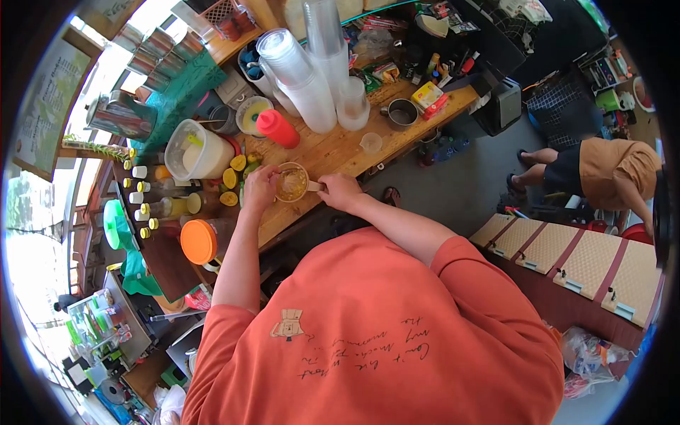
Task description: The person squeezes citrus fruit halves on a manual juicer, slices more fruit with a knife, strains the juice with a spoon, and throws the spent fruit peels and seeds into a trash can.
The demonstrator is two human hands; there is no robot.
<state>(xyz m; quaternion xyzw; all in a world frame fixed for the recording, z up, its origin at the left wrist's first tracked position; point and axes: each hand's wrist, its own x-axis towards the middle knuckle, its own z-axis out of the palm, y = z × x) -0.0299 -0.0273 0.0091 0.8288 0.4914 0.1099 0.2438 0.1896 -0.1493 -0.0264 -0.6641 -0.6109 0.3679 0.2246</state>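
Note:
A small round strainer (292, 185) with a pale handle sits near the front edge of the wooden counter, holding yellowish pulp. My right hand (340, 192) is closed around its handle. At its left rim, my left hand (261, 187) is closed with the fingertips pinched on what looks like a thin metal spoon (289, 170), whose far end reaches into the pulp. What is under the strainer is hidden. Cut yellow citrus halves (229, 178) lie just left of my left hand. A red squeeze bottle (278, 129) stands behind the strainer.
Tall stacks of clear plastic cups (304, 92), a metal mug (399, 114) and a small clear cup (371, 143) stand on the counter (322, 151). A white tub (198, 150), several bottles (170, 207) and an orange-lidded jar (199, 241) are at left. Another person (616, 166) bends at right.

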